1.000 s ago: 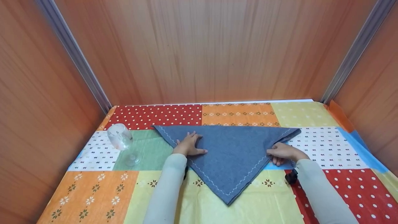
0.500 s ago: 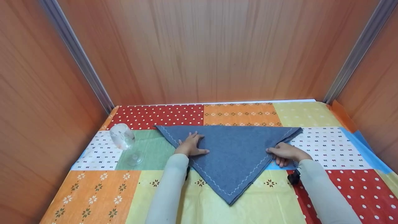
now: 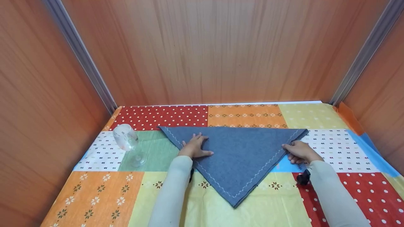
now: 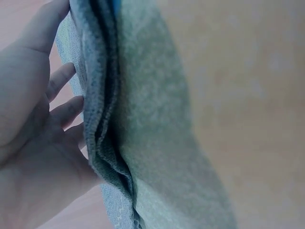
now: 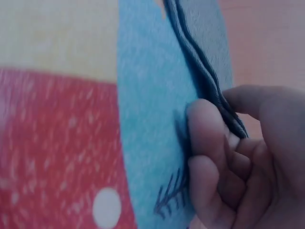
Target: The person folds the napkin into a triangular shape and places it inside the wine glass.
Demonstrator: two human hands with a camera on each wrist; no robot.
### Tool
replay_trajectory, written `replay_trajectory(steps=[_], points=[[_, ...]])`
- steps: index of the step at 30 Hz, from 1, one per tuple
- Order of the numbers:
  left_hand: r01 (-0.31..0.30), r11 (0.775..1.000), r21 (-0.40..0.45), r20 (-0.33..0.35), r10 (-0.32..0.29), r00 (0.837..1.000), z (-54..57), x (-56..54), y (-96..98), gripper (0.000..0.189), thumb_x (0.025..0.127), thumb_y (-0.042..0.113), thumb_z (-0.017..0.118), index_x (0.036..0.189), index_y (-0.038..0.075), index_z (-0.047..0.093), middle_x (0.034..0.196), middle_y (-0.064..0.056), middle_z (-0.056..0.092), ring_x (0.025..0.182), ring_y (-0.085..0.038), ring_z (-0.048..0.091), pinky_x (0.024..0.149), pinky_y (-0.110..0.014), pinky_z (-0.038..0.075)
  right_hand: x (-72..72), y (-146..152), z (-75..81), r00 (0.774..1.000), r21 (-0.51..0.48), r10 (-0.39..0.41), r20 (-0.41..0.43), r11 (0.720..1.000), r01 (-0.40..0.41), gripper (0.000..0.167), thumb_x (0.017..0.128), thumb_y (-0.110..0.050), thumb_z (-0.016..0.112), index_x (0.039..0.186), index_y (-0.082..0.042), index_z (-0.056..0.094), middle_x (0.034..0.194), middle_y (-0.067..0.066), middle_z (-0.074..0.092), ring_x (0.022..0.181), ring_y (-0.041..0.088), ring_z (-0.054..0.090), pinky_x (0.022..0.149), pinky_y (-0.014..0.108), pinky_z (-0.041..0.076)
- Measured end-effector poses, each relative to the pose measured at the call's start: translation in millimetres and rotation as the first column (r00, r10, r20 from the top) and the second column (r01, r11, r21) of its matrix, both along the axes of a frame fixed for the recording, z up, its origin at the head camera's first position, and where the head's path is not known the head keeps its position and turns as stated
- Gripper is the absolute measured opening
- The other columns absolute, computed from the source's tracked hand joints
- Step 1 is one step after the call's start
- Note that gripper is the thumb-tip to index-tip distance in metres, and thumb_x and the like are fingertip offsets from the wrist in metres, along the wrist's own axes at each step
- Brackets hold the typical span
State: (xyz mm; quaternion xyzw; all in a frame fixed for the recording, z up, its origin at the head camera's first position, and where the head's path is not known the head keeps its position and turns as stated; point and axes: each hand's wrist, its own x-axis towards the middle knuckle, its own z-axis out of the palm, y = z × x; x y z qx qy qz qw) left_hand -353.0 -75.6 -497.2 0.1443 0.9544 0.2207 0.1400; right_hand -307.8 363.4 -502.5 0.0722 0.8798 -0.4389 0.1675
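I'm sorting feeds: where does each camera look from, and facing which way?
Head: on the head, facing forward and down at the gray cloth and glass; left hand, right hand, sleeves show.
Left wrist: on that wrist, facing the cloth's left edge; left hand partly shows.
Right wrist: on that wrist, facing the right edge; right hand partly shows.
Shared by head and right wrist: the right hand pinching the cloth.

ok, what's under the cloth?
Tablecloth, visible right up to the edges of the cloth. The right hand pinches the right edge, thumb above, fingers below. Beneath the middle, it's covered; can't tell if anything else is there.
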Motion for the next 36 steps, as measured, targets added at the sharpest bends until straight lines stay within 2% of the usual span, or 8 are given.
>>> replay_trajectory(steps=[5,13,18,22,27,32,36], points=[[0.009,1.0,-0.002,-0.008,-0.009,1.0,-0.6,-0.2,0.6,0.079,0.089,0.05,0.073,0.154,0.02,0.04,0.165,-0.012,0.02,0.151,-0.035,0.007,0.111,-0.071,0.004,1.4,8.5,-2.7,0.997,-0.053,-0.072,0.003,0.996,0.072,0.034,0.104,-0.036,0.053,0.095,-0.003,0.051,0.065,0.002,0.059,0.05,0.009,0.057,0.047,0.024,0.048],[0.043,0.999,-0.016,-0.036,-0.044,0.998,-0.5,2.8,-4.6,0.066,0.095,0.044,0.067,0.151,0.017,0.045,0.163,-0.012,0.026,0.151,-0.036,0.013,0.113,-0.069,0.009,1.3,10.6,-4.2,0.999,-0.048,-0.046,-0.006,0.998,0.046,0.036,0.105,-0.036,0.051,0.09,-0.003,0.05,0.065,0.002,0.058,0.051,0.01,0.057,0.048,0.025,0.048],[0.108,0.992,-0.068,-0.055,-0.111,0.992,4.0,15.6,-2.8,0.057,0.099,0.036,0.064,0.148,0.013,0.049,0.16,-0.014,0.032,0.149,-0.036,0.021,0.114,-0.065,0.019,1.6,10.3,-5.3,0.999,-0.038,-0.035,-0.01,0.999,0.035,0.036,0.105,-0.035,0.051,0.09,-0.002,0.05,0.064,0.002,0.058,0.051,0.009,0.058,0.049,0.024,0.048],[0.156,0.981,-0.112,-0.03,-0.16,0.987,9.8,31.4,1.8,0.058,0.097,0.038,0.067,0.147,0.013,0.05,0.159,-0.016,0.032,0.147,-0.038,0.025,0.112,-0.065,0.024,1.6,9.0,-6.4,1.0,-0.042,-0.03,-0.002,0.999,0.03,0.036,0.106,-0.035,0.05,0.093,-0.002,0.05,0.066,0.002,0.058,0.052,0.01,0.057,0.049,0.025,0.048],[0.149,0.977,-0.15,0.009,-0.149,0.989,13.6,44.1,5.0,0.07,0.093,0.046,0.069,0.152,0.017,0.044,0.162,-0.015,0.026,0.148,-0.043,0.018,0.105,-0.074,0.024,1.2,9.2,-6.9,0.999,-0.048,-0.038,-0.003,0.998,0.037,0.035,0.107,-0.034,0.049,0.091,-0.002,0.051,0.067,0.003,0.058,0.053,0.011,0.056,0.049,0.025,0.047],[0.137,0.984,-0.116,0.028,-0.134,0.991,14.2,43.7,3.5,0.07,0.093,0.043,0.07,0.152,0.019,0.043,0.163,-0.014,0.023,0.149,-0.042,0.015,0.106,-0.075,0.021,-0.7,8.9,-6.0,0.999,-0.087,-0.051,0.008,0.995,0.052,0.033,0.107,-0.032,0.047,0.091,-0.004,0.048,0.069,0.004,0.058,0.053,0.012,0.057,0.049,0.026,0.047],[0.14,0.985,-0.098,0.042,-0.137,0.99,13.8,39.1,3.4,0.07,0.094,0.043,0.069,0.154,0.02,0.041,0.164,-0.012,0.022,0.15,-0.04,0.013,0.107,-0.075,0.019,-3.4,8.4,-5.7,0.998,-0.068,-0.058,-0.009,0.996,0.057,0.032,0.108,-0.031,0.044,0.094,-0.003,0.046,0.069,0.005,0.057,0.052,0.013,0.057,0.048,0.027,0.046]])
